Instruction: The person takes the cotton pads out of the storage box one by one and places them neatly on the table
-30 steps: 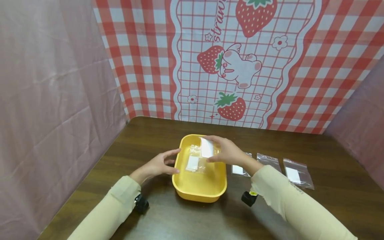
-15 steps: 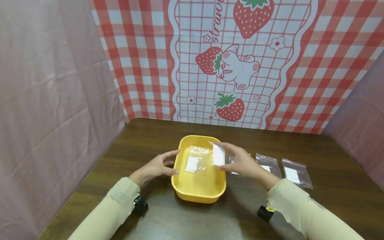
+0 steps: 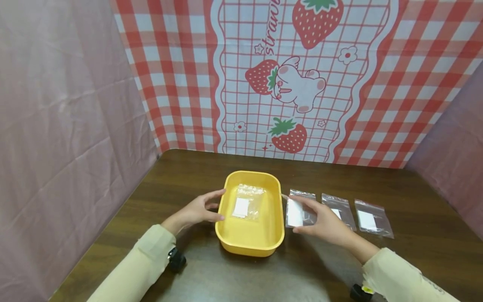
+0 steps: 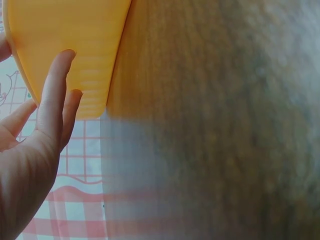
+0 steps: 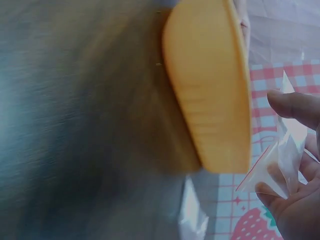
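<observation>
A yellow plastic basin (image 3: 247,235) stands on the table, with clear zip bags (image 3: 245,205) holding white slips lying inside. Spread fingers of my left hand (image 3: 196,212) rest against its left side; the left wrist view shows those fingers (image 4: 57,90) fairly straight along the yellow wall. Just right of the basin, my right hand (image 3: 326,222) pinches a small zip bag (image 3: 295,213) with a white slip between thumb and fingers. In the right wrist view this bag (image 5: 287,155) is raised, bent, with a red seal line. Beneath it another zip bag (image 3: 302,193) lies partly hidden.
Two more zip bags with white slips, a middle bag (image 3: 336,205) and a right bag (image 3: 373,218), lie in a row on the dark wooden table (image 3: 211,277). A checked strawberry cloth (image 3: 181,84) hangs behind, and pink cloth (image 3: 75,126) hangs at the left.
My right hand has moved right with its zip bag, from over the basin to beside it, above the nearest bag on the table. My left hand has stayed at the basin's side.
</observation>
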A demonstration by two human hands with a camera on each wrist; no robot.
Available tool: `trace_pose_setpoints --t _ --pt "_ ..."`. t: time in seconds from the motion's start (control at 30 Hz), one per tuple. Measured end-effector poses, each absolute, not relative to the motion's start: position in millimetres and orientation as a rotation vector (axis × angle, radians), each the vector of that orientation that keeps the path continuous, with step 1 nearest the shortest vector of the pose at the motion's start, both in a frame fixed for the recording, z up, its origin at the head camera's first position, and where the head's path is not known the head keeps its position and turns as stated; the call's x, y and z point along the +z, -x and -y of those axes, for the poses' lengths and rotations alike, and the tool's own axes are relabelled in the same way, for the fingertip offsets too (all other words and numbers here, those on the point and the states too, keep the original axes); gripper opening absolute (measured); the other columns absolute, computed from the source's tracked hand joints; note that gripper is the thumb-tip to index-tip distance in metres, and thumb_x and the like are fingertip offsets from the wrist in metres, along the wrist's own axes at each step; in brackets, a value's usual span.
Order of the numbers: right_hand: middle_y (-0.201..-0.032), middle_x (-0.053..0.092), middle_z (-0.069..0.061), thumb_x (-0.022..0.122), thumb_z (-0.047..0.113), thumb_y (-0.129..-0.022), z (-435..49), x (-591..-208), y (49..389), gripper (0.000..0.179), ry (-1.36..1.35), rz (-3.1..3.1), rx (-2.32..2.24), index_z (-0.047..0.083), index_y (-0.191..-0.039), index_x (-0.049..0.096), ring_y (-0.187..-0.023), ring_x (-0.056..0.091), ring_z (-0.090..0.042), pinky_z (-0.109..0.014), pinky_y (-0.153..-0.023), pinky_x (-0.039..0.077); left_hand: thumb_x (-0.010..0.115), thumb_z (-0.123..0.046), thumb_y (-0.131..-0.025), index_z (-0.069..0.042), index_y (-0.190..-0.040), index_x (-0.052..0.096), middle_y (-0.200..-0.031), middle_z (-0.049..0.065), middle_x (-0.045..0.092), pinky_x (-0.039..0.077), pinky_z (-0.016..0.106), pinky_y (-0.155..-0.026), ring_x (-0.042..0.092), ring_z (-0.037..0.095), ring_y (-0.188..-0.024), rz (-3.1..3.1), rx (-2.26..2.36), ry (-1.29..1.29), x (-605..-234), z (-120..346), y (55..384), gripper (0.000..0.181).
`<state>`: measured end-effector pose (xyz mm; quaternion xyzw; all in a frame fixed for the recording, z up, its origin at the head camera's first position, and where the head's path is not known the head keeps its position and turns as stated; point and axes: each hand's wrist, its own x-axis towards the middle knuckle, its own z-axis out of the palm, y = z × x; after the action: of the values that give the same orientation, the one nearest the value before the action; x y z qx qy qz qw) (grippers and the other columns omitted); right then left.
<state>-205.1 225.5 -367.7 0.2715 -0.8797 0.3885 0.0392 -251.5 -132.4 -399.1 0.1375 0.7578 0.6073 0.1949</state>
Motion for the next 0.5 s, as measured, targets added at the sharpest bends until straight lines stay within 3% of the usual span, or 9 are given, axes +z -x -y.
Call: trace_pose_setpoints --t 0.33,0.5 --pt "-0.132 0.052 -0.01 0.084 0.022 -0.068 -249 -392 182 0.072 -0.903 2.733 1.073 0.009 -0.131 0.052 -0.119 0.046 -0.034 -0.053 -0.094 0.038 0.074 -0.006 -0.079 -0.015 -0.144 0.036 -0.144 0.013 0.035 0.052 0.037 -0.081 0.045 0.032 -0.121 -2.132 1.692 -0.373 -398 132 251 0.077" --pt "-0.13 0.054 -0.007 0.083 0.026 -0.068 -253 -403 172 0.073 -1.019 2.754 0.963 0.01 -0.132 0.051 -0.115 0.05 -0.031 -0.05 -0.091 0.042 0.075 -0.007 -0.078 -0.017 -0.144 0.037 -0.143 0.011 0.037 0.052 0.037 -0.081 0.045 0.031 -0.12 -2.141 1.69 -0.36 -399 133 251 0.076"
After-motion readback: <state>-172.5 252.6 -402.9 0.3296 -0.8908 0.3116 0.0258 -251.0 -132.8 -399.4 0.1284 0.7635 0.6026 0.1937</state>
